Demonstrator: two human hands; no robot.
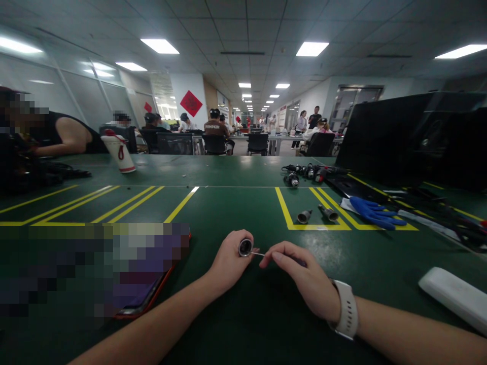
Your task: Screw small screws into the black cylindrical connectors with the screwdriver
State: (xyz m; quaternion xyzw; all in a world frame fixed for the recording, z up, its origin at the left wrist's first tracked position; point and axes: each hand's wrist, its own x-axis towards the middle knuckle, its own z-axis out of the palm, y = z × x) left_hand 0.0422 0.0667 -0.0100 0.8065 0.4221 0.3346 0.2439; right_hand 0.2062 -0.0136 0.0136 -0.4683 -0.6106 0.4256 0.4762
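Observation:
My left hand (230, 258) is closed around a round metal connector (245, 247), its dark open end facing me. A screwdriver with a thin metal shaft (257, 253) is in my right hand (299, 271), with part of its dark handle showing past the fingers. The shaft's tip meets the lower right rim of the connector; whether it sits in a screw cannot be made out. Beyond my right hand, two metal connector parts (304, 217) (328, 213) lie inside a yellow-taped box on the green table (228, 208).
Several cable connectors (300, 175) lie farther back, near a blue glove (375, 212). A white case (454, 296) rests at the right and a blurred-out flat item with an orange edge (152, 294) at the left. A white cup (119, 152) stands back left. People sit beyond.

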